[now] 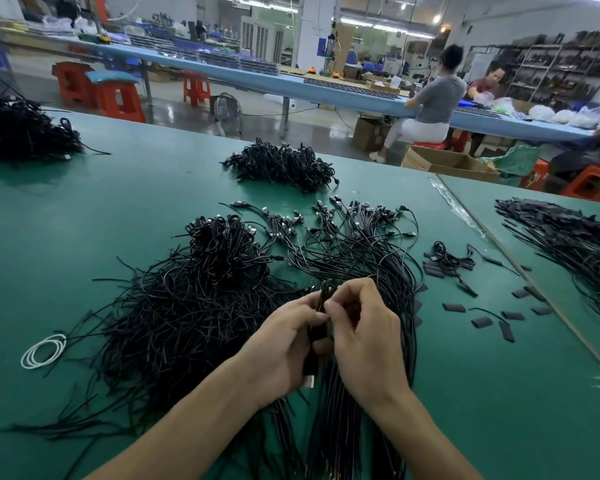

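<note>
On the green table, a white coil lies far left, near a tangled heap of black wires. Over the heap's right edge, the left hand curls round one cable. The right hand pinches its top. Short sleeves lie scattered to the right.

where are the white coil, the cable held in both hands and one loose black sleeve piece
white coil [26,356], head view, left side of the ring
held cable [323,295], head view, black stretch at the top of the grip
black sleeve piece [481,322], head view, middle of a flat piece
</note>
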`<state>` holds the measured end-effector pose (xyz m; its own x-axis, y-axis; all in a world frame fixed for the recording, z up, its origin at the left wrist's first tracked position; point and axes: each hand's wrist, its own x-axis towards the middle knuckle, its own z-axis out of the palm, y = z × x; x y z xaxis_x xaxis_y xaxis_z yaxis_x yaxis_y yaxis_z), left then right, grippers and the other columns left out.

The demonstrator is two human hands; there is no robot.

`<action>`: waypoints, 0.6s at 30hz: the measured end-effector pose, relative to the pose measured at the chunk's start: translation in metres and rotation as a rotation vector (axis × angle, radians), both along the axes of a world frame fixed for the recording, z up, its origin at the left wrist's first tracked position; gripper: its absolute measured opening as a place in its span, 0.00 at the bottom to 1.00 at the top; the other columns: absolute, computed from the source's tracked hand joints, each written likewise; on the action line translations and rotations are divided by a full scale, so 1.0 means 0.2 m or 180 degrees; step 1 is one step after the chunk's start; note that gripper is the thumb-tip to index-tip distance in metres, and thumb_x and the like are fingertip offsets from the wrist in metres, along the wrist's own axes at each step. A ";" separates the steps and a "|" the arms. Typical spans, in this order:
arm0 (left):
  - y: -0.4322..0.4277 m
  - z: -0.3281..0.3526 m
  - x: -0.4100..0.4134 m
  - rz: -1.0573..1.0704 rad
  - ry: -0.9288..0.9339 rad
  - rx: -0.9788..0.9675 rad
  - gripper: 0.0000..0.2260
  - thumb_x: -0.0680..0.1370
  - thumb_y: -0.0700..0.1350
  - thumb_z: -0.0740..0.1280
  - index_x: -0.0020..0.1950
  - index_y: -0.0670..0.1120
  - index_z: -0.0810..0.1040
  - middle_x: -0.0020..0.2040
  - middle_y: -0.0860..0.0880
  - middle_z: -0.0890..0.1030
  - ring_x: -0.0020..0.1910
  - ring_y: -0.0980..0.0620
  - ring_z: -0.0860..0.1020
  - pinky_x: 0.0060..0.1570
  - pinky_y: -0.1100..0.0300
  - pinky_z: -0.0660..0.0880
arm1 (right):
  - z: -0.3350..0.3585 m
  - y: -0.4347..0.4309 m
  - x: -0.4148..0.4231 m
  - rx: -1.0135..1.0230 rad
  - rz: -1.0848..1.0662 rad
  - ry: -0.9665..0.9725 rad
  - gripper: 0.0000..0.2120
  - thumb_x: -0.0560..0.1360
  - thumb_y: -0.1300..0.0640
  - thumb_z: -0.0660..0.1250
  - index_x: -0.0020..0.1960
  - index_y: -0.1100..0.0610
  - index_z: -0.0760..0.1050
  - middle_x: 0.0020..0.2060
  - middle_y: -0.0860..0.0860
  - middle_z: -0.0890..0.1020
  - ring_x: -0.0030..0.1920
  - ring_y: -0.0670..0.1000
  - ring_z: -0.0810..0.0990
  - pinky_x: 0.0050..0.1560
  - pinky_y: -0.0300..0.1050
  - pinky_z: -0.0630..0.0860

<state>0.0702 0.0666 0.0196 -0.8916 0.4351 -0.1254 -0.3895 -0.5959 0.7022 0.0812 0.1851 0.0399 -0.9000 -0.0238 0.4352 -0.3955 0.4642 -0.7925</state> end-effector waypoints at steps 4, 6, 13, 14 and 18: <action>0.05 0.01 0.01 0.0396 -0.0137 0.0208 0.18 0.72 0.50 0.60 0.57 0.47 0.82 0.54 0.43 0.83 0.51 0.45 0.78 0.49 0.51 0.75 | -0.02 -0.07 0.00 -0.1152 -0.0098 -0.0709 0.09 0.78 0.65 0.68 0.45 0.53 0.73 0.39 0.47 0.81 0.39 0.47 0.80 0.41 0.41 0.77; 0.04 0.02 0.01 0.0676 -0.0049 0.0059 0.19 0.73 0.59 0.62 0.49 0.48 0.85 0.51 0.43 0.84 0.50 0.45 0.81 0.53 0.50 0.76 | -0.01 -0.07 0.00 -0.1546 0.0068 -0.1118 0.07 0.77 0.65 0.69 0.45 0.54 0.74 0.41 0.51 0.81 0.40 0.45 0.79 0.41 0.39 0.76; 0.02 0.07 -0.03 0.1165 0.0406 -0.0177 0.18 0.69 0.53 0.77 0.32 0.44 0.73 0.31 0.50 0.74 0.29 0.54 0.73 0.31 0.61 0.75 | 0.04 -0.05 0.00 -0.2315 0.0694 -0.2023 0.10 0.74 0.70 0.70 0.41 0.57 0.75 0.38 0.56 0.80 0.39 0.51 0.79 0.44 0.44 0.78; 0.01 0.06 -0.03 0.1200 0.0612 -0.0184 0.18 0.70 0.48 0.77 0.32 0.43 0.70 0.31 0.51 0.72 0.29 0.54 0.72 0.30 0.62 0.74 | 0.04 -0.04 0.00 -0.2443 0.0761 -0.2156 0.10 0.74 0.71 0.69 0.42 0.58 0.75 0.36 0.56 0.80 0.36 0.50 0.80 0.38 0.42 0.78; -0.04 0.06 -0.03 0.1189 0.1406 -0.1017 0.08 0.66 0.46 0.76 0.40 0.51 0.79 0.42 0.52 0.75 0.41 0.56 0.75 0.43 0.64 0.75 | 0.06 0.00 -0.01 -0.2804 0.0805 -0.2394 0.05 0.76 0.71 0.65 0.47 0.62 0.75 0.31 0.53 0.81 0.28 0.46 0.79 0.27 0.38 0.74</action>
<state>0.0643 0.0577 0.0311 -0.9726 0.0886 0.2151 0.1682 -0.3709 0.9133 0.0796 0.1846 0.0511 -0.9495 -0.1947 -0.2460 0.3044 -0.3822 -0.8725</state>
